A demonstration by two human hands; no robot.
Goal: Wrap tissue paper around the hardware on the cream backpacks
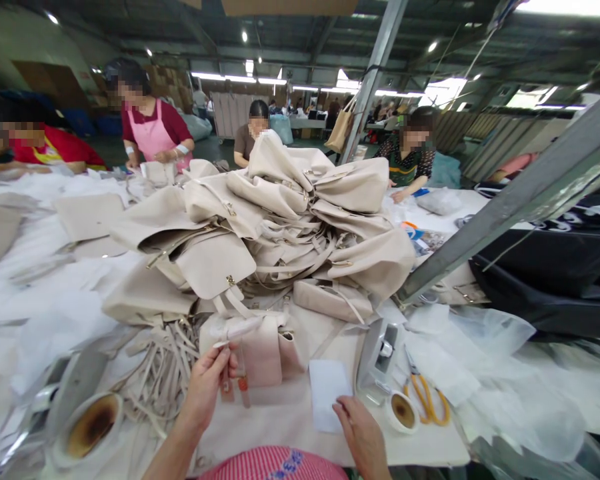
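Observation:
My left hand is pinched shut on a thin clear strip with a white end, held upright just in front of a small beige bag. My right hand rests near the table's front edge with fingers curled, its fingertips at the lower corner of a white paper card; whether it grips the card I cannot tell. A big heap of beige handbags fills the table behind.
Loose beige straps lie to the left. A tape dispenser, yellow-handled scissors and a small cup sit to the right. A slanted metal beam crosses at right. Several other people work at the far side.

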